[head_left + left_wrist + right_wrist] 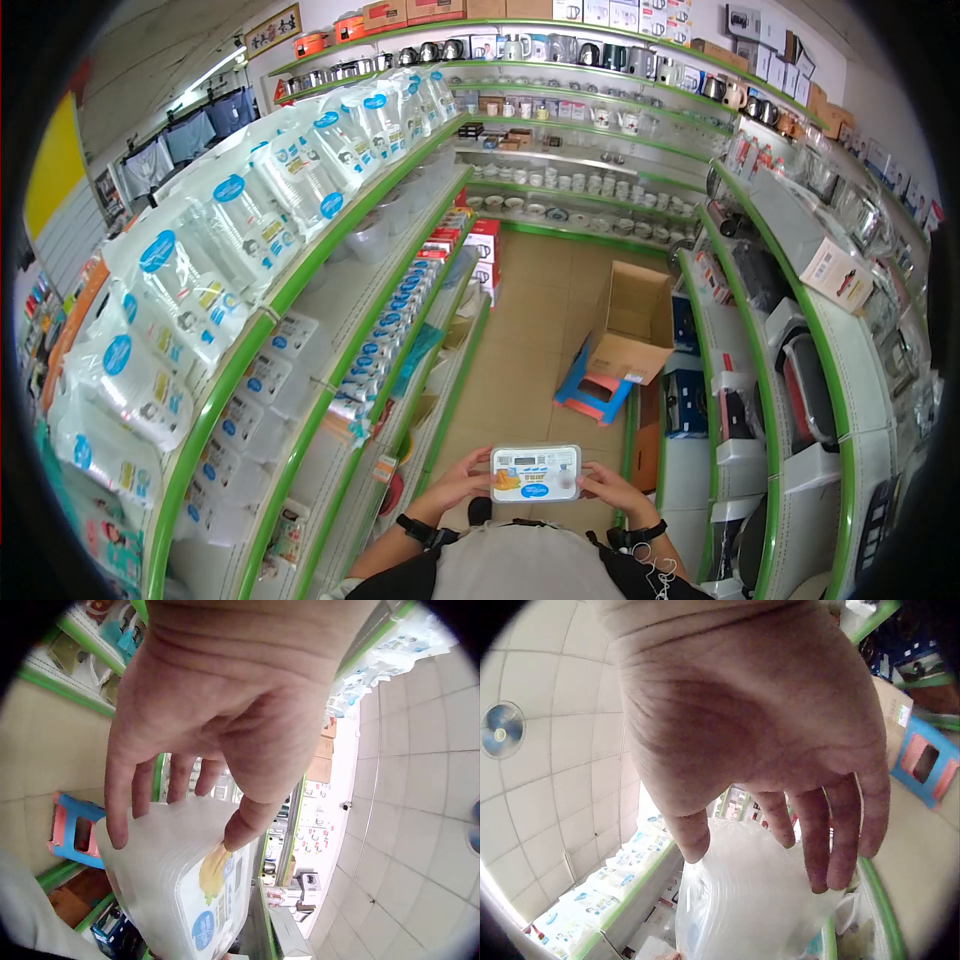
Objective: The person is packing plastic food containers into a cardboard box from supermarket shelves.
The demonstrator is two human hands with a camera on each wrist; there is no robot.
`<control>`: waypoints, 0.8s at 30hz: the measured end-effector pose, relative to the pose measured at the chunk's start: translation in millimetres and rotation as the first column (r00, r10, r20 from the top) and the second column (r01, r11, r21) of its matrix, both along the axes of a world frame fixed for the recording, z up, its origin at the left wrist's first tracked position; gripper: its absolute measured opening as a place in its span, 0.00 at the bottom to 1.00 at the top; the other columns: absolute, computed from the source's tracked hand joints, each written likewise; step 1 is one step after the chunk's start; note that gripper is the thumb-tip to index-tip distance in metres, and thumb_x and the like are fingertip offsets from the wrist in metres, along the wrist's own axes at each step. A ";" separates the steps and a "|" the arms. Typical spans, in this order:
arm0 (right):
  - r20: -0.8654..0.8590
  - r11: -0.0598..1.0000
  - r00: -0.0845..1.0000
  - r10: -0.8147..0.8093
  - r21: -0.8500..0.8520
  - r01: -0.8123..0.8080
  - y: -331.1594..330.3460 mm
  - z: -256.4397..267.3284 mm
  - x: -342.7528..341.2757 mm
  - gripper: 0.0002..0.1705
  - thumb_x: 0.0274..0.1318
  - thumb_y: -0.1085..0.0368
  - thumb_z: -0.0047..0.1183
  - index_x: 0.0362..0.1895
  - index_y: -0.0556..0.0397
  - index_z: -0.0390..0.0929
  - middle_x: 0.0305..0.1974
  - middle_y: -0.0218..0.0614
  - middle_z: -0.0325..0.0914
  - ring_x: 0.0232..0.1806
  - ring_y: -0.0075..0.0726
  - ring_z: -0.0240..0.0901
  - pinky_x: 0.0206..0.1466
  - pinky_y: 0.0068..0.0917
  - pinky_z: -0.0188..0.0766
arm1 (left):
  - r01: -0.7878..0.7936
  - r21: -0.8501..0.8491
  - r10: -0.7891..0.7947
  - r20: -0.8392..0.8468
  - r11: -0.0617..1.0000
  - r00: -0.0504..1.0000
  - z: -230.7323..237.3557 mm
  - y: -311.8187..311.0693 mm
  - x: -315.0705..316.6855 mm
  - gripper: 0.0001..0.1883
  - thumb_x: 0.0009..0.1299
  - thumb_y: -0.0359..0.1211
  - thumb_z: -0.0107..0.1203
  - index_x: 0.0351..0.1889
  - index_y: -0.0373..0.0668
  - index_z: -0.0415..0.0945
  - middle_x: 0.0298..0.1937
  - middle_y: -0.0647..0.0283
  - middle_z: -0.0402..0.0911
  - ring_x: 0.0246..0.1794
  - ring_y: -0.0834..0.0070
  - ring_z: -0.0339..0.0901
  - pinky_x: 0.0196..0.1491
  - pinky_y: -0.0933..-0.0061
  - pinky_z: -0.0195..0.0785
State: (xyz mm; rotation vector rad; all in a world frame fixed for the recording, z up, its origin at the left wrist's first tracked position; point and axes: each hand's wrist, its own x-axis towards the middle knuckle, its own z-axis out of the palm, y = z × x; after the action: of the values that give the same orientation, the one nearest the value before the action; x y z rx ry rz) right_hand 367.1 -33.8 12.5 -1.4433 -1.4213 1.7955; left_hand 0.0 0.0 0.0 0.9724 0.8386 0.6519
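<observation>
A pack of nested clear plastic food containers (536,474), with a white, blue and yellow label facing up, is held in front of the body between both hands. My left hand (462,484) grips its left end. In the left wrist view the thumb of the left hand (217,712) presses the label edge, and the fingers spread along the side of the container pack (146,877). On the right end, my right hand (612,488) grips the pack. The right wrist view shows the right hand (757,705) with thumb and fingers on opposite sides of the stacked containers (757,892).
Green-edged shelves (300,395) on the left carry bagged plastic cups (180,285) and more containers. An open cardboard box (632,320) sits on a blue and red stool (590,390) in the aisle. Shelves with boxed goods (735,410) line the right side; crockery (590,185) fills the back.
</observation>
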 end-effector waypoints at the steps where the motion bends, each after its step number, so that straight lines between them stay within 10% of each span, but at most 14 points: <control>1: -0.025 0.999 0.999 -0.030 0.030 0.031 13.9 5.5 -5.7 0.37 0.68 0.46 0.58 0.70 0.57 0.64 0.50 0.44 0.81 0.51 0.33 0.77 0.55 0.30 0.73 | 0.000 0.006 0.000 -0.003 1.000 1.000 3.1 19.0 -4.0 0.45 0.70 0.36 0.65 0.81 0.47 0.50 0.78 0.59 0.56 0.72 0.58 0.67 0.57 0.56 0.80; 12: -0.087 0.928 0.973 -0.216 0.292 0.232 148.8 11.1 -32.0 0.38 0.66 0.46 0.61 0.68 0.59 0.67 0.54 0.42 0.77 0.51 0.36 0.74 0.54 0.33 0.74 | 0.080 -0.047 -0.076 0.070 0.996 0.995 14.0 191.8 -16.5 0.37 0.73 0.29 0.58 0.79 0.46 0.54 0.71 0.60 0.65 0.66 0.64 0.73 0.56 0.58 0.80; 24: -0.057 0.928 0.959 -0.276 0.245 0.282 263.8 -0.9 108.0 0.41 0.62 0.45 0.64 0.67 0.62 0.67 0.51 0.43 0.78 0.52 0.36 0.73 0.55 0.32 0.73 | 0.209 -0.021 -0.210 -0.095 0.978 0.973 9.4 333.4 132.0 0.40 0.73 0.30 0.59 0.81 0.48 0.51 0.73 0.62 0.62 0.62 0.66 0.75 0.56 0.60 0.79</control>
State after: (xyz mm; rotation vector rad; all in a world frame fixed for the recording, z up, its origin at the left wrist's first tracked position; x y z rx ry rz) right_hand 475.0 230.0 11.5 -1.4071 -1.3025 1.3978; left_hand 132.0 333.4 9.4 1.0732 0.8103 0.4208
